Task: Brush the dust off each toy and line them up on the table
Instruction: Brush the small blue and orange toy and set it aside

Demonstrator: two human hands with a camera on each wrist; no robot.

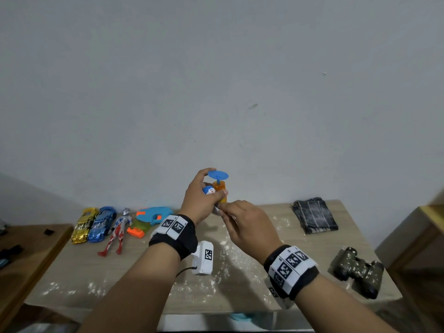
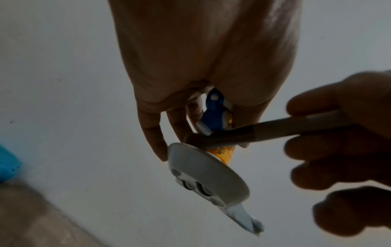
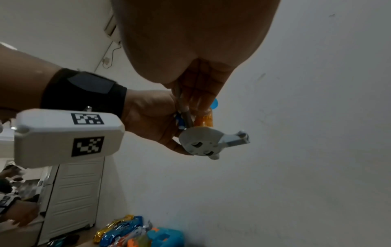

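Note:
My left hand [image 1: 204, 200] grips a small toy [image 1: 217, 186] in the air above the table: a blue cartoon figure beside an orange barrel, a blue disc on top and a white round base [image 2: 206, 173] below. My right hand [image 1: 242, 224] pinches a thin grey brush [image 2: 275, 132], its tip lying against the toy just above the base. In the right wrist view the brush [image 3: 186, 115] runs down between my fingers to the toy [image 3: 203, 133]. A gold car [image 1: 84, 224], a blue car [image 1: 102, 223], a red-and-silver figure [image 1: 117, 231] and a blue-and-orange water gun [image 1: 149, 218] lie in a row at the table's left.
A folded dark striped cloth [image 1: 314, 216] lies at the far right of the table [image 1: 240, 292]. Camouflage binoculars [image 1: 359, 271] sit near the right front edge. White dust speckles the tabletop. A wooden bench [image 1: 28, 248] stands on the left, a wooden unit [image 1: 422, 236] on the right.

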